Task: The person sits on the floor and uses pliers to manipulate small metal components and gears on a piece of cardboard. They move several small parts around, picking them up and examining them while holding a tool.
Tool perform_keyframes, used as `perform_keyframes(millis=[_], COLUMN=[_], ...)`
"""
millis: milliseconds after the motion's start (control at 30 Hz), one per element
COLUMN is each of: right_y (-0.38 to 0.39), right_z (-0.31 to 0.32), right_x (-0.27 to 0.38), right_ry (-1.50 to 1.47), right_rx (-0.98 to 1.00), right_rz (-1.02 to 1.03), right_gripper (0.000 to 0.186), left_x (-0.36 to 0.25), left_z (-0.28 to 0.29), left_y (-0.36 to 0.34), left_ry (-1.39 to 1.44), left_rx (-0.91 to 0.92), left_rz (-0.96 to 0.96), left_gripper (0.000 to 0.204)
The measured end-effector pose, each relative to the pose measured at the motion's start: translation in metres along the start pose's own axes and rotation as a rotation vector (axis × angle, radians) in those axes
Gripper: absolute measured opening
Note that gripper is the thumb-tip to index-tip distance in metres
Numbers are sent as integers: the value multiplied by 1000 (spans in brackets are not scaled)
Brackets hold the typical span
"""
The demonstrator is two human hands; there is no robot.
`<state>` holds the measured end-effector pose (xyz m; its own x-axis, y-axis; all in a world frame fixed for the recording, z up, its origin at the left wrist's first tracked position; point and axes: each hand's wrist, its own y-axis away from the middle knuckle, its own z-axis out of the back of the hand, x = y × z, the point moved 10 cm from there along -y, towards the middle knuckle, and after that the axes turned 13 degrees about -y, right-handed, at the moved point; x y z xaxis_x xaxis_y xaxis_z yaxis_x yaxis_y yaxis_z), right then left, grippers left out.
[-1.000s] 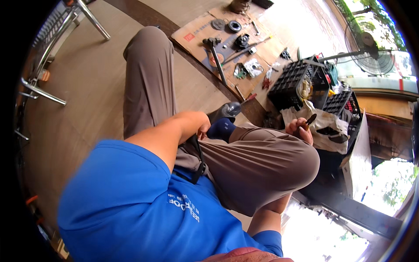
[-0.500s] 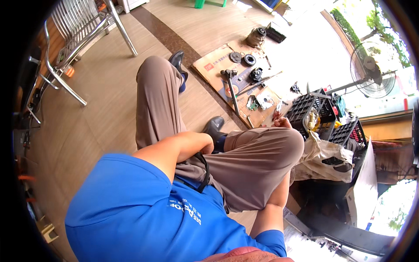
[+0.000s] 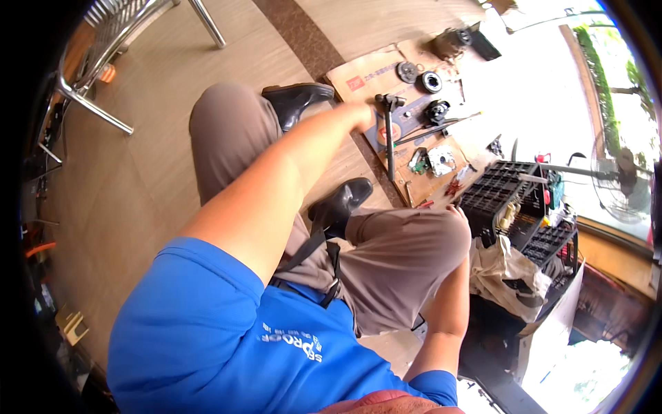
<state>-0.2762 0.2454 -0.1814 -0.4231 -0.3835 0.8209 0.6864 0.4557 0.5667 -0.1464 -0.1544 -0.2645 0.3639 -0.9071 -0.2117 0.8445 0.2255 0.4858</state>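
My left hand (image 3: pixel 361 117) is stretched forward to the cardboard (image 3: pixel 355 62), just beside a hammer-like tool (image 3: pixel 388 141) with a long dark handle; its fingers are blurred and partly hidden. Around that tool are a black housing (image 3: pixel 436 112), a flat disc (image 3: pixel 407 72), a dark ring (image 3: pixel 432 81), a long rod (image 3: pixel 460 119), a silver metal part (image 3: pixel 441 160) and small red pieces (image 3: pixel 454 186). My right hand (image 3: pixel 457 214) is mostly behind my bent right knee, near a red-handled tool (image 3: pixel 426 204); what it holds, if anything, is hidden.
Stacked black crates (image 3: pixel 500 190) with a pale sack (image 3: pixel 503 276) stand at my right, beside a standing fan (image 3: pixel 624 176). A metal chair (image 3: pixel 96 103) is at the upper left. A can-like part (image 3: pixel 452 43) and black box (image 3: pixel 485 41) sit beyond the cardboard.
My left hand has moved from my lap forward to the cardboard. My right hand, which held a dark-tipped tool a second ago, has moved and is now mostly hidden behind my knee.
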Motion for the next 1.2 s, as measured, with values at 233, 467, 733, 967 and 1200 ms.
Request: perform_keyframes(millis=[233, 467, 733, 967, 1200], right_y=[-185, -411, -548, -541, -545], right_z=[-108, -308, -343, -350, -348], right_x=[50, 100, 97, 112, 110], right_ry=[534, 1087, 1263, 1175, 1169], right_rx=[66, 227, 27, 34, 67], right_rz=[-25, 518, 233, -71, -12], right_gripper=[14, 35, 57, 55, 47], left_x=[191, 295, 362, 410, 424], left_z=[25, 25, 51, 121, 132], left_y=[-124, -174, -255, -356, -365], left_ry=[131, 104, 69, -64, -61], left_rx=[-28, -260, -432, -601, -262], left_rz=[425, 643, 723, 766, 818], left_gripper=[32, 49, 59, 69, 68])
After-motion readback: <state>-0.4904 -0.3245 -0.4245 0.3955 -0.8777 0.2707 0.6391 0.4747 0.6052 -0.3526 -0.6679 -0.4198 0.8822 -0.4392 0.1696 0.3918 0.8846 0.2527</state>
